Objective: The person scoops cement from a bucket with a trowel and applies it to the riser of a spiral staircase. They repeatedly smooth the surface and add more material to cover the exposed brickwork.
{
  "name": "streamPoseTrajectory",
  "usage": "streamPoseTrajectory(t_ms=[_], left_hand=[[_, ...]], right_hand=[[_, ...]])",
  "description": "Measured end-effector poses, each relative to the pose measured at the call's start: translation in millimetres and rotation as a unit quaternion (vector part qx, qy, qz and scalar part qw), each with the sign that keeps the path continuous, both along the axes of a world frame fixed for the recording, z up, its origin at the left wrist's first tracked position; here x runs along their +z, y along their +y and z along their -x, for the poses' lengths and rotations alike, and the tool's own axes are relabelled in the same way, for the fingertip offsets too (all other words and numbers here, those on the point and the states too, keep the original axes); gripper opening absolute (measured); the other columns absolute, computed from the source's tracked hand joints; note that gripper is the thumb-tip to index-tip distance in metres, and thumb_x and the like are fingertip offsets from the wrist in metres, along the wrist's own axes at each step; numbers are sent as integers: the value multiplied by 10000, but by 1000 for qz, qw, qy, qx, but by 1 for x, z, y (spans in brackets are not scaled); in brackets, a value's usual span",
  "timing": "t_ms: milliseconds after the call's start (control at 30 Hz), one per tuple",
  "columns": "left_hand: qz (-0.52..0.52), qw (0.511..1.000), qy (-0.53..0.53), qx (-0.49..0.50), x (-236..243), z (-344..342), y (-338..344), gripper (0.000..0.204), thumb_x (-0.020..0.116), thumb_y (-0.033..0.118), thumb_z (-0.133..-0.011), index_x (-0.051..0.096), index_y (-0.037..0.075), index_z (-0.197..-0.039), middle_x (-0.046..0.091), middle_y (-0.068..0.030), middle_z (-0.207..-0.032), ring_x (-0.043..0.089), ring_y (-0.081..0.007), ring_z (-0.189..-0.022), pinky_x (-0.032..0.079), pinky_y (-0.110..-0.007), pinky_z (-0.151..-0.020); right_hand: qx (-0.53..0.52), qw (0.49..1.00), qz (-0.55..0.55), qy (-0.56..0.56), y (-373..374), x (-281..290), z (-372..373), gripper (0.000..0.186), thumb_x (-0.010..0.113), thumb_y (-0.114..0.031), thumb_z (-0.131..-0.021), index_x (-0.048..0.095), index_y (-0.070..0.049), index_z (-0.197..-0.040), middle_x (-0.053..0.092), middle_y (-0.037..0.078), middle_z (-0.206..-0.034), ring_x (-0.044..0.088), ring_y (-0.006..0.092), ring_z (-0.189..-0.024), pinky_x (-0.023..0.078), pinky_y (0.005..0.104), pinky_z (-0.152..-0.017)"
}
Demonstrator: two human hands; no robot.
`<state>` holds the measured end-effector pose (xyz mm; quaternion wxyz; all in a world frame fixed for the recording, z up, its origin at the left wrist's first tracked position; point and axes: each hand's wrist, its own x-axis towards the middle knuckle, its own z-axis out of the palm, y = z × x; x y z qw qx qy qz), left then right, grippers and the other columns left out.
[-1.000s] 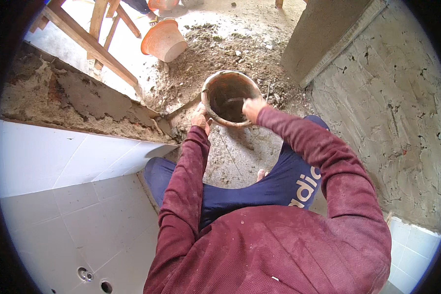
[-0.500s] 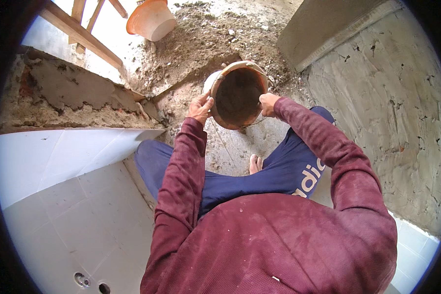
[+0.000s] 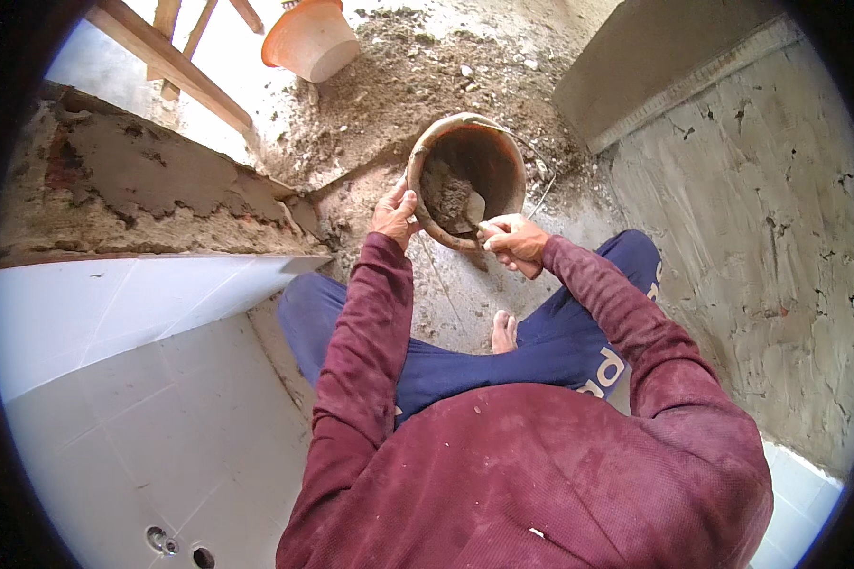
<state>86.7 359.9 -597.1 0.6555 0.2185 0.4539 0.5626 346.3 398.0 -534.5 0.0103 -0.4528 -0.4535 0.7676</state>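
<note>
A mortar-stained bucket (image 3: 510,171) tips toward me on the ground between my legs, its mouth facing me. My left hand (image 3: 395,213) grips the left side of its rim, fingers closed around the edge. In my right hand (image 3: 514,241), at the lower right of the rim, is the handle of a trowel (image 3: 474,208). The trowel's pale blade reaches into the bucket, against a clump of wet grey-brown mortar (image 3: 445,192). A thin wire bail (image 3: 547,185) hangs off the bucket's right side.
An orange and white tub (image 3: 315,43) stands beyond, near wooden legs (image 3: 176,66). Sandy rubble (image 3: 399,71) covers the ground behind the bucket. To the left runs a low wall (image 3: 152,180) above white tiles (image 3: 142,303); at right is a rough cement surface (image 3: 731,237). A bare foot (image 3: 504,332) is near the bucket.
The bucket's mouth has turned more toward the light. My right hand has moved down along the rim; the trowel blade and the mortar clump now show inside. My left hand stays on the rim.
</note>
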Motion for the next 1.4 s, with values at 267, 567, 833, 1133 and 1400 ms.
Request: streamPoseTrajectory(t_ms=[267, 567, 833, 1133, 1400], left_hand=[[86, 981, -79, 153, -35, 51, -13, 346, 476, 254, -983, 488, 125, -1305, 623, -62, -1109, 619, -251, -950, 520, -539, -806], [-148, 618, 681, 365, 209, 52, -149, 610, 415, 417, -980, 388, -30, -1394, 330, -211, -1474, 246, -310, -1407, 226, -434, -1135], [-245, 155, 813, 505, 317, 218, -109, 631, 163, 444, -1002, 313, -20, -1402, 226, -242, -1472, 183, -355, -1396, 181, -525, -1139], [-331, 182, 751, 541, 306, 203, -95, 620, 174, 424, -1004, 308, -34, -1399, 269, -260, -1415, 220, -369, -1370, 205, -542, -1120], [-353, 220, 749, 516, 308, 209, -95, 640, 274, 442, -988, 288, -36, -1413, 288, -251, -1366, 258, -360, -1343, 236, -537, -1105]], right_hand=[[-34, 997, -51, 43, -3, 31, 5, 280, 631, -104, -841, 549, -7, -1091, 520, 8, -686, 496, 75, -484, 430, 242, -387], [-13, 911, -412, -15, -55, 70, 91, 278, 546, -149, -817, 536, 48, -1013, 548, 175, -824, 567, 284, -721, 481, 414, -647], [-42, 848, -528, -35, -122, -44, 298, 450, 518, -142, -772, 448, 116, -1134, 556, 297, -1016, 586, 408, -941, 486, 454, -840], [-156, 874, 412, 206, -50, -68, 233, 256, 432, -306, -881, 497, -74, -969, 428, -2, -660, 412, 111, -484, 360, 280, -395], [-131, 791, 503, 323, -64, -131, 257, 383, 324, -381, -997, 499, -40, -990, 416, -12, -649, 342, 74, -396, 304, 226, -328]])
